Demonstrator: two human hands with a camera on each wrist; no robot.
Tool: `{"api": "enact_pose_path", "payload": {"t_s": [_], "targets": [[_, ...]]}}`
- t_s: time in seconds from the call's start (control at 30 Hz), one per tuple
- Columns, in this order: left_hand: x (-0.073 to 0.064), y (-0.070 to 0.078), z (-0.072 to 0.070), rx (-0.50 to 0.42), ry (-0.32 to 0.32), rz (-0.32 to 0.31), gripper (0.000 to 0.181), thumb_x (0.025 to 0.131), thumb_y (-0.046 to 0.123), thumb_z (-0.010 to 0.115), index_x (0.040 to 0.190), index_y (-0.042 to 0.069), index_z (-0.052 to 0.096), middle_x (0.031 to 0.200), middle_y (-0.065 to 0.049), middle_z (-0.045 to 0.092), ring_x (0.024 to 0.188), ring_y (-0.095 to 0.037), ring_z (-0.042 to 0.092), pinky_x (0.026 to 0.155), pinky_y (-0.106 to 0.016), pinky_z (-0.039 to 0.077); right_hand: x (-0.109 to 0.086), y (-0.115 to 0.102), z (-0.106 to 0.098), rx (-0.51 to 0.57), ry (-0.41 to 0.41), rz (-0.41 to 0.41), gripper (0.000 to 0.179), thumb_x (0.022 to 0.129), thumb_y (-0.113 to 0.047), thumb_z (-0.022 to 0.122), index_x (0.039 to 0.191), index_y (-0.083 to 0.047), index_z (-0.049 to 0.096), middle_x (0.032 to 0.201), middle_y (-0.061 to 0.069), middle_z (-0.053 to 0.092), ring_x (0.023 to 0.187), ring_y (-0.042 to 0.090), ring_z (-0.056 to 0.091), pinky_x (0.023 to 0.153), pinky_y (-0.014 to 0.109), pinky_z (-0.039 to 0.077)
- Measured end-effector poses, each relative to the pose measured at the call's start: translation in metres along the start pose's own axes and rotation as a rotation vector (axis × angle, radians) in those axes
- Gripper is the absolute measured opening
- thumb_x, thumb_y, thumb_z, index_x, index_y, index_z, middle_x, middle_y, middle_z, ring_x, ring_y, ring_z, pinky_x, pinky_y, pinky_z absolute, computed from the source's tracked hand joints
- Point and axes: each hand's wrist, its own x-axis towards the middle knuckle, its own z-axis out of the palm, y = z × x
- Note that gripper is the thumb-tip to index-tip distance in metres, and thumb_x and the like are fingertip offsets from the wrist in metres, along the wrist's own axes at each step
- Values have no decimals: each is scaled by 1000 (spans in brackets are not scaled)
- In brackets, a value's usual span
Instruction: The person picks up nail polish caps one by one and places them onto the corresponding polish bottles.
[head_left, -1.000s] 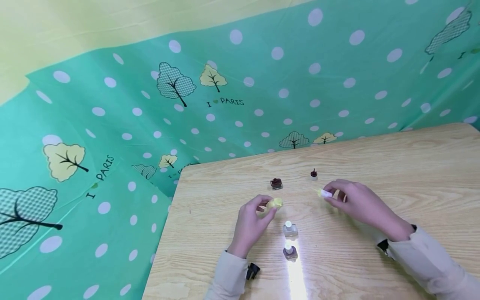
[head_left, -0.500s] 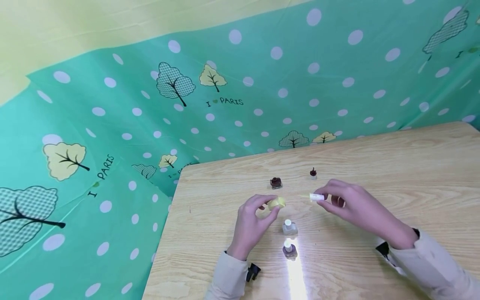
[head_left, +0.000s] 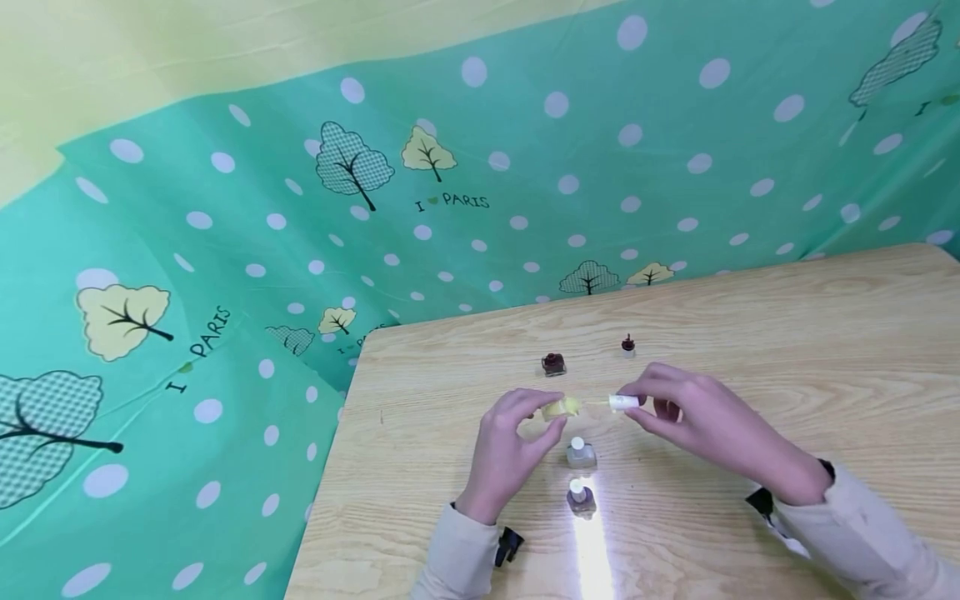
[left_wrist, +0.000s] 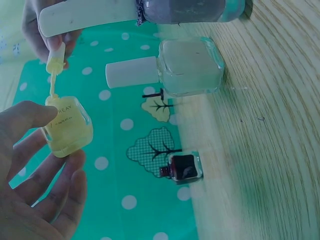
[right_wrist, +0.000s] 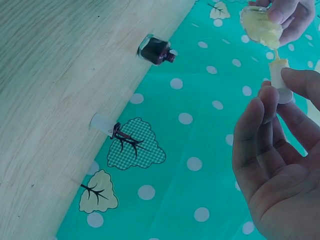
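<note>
My left hand (head_left: 506,446) pinches a yellow nail polish bottle (left_wrist: 70,127) between thumb and fingers, tilted above the table with its neck toward the right hand. My right hand (head_left: 686,408) pinches the white brush cap (right_wrist: 280,80) of that polish. The brush stem (left_wrist: 52,84) spans the gap between cap and bottle, its tip at or inside the neck. Below the hands stand a capped pale polish bottle (head_left: 581,454) and a capped purple-grey polish bottle (head_left: 581,500). Behind them sits an uncapped dark red polish bottle (head_left: 553,364).
A white cap with a dark red brush (head_left: 628,347) stands upside down on the wooden table (head_left: 810,333), right of the dark red bottle. A green curtain with white dots and trees (head_left: 450,250) hangs along the table's back and left edges.
My right hand has moved left with the cap, bringing the brush to the bottle neck. My left hand has turned the bottle so its neck points toward the brush.
</note>
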Motion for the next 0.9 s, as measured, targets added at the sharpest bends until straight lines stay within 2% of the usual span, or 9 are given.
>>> {"api": "enact_pose_path", "payload": {"t_s": [0.13, 0.57, 0.9], "targets": [[0, 1, 0, 11, -3, 9, 25, 87, 22, 77, 111, 15, 74, 107, 3, 73, 103, -10, 67, 96, -28, 53, 0, -1, 1, -2, 1, -8, 14, 88, -13, 75, 100, -20, 75, 83, -20, 57, 66, -5, 46, 51, 15, 43], [1, 5, 2, 46, -27, 20, 26, 87, 24, 77, 112, 17, 74, 107, 5, 73, 102, -9, 66, 94, -27, 53, 2, -3, 6, -22, -31, 16, 11, 90, -18, 74, 100, -21, 74, 81, -20, 55, 65, -6, 46, 52, 16, 43], [1, 8, 4, 64, -23, 64, 26, 86, 23, 78, 110, 16, 74, 105, 4, 73, 100, -10, 67, 93, -26, 54, 5, -5, 9, -32, -20, -19, 12, 87, -17, 76, 99, -19, 75, 79, -20, 52, 61, -7, 42, 50, 14, 41]]}}
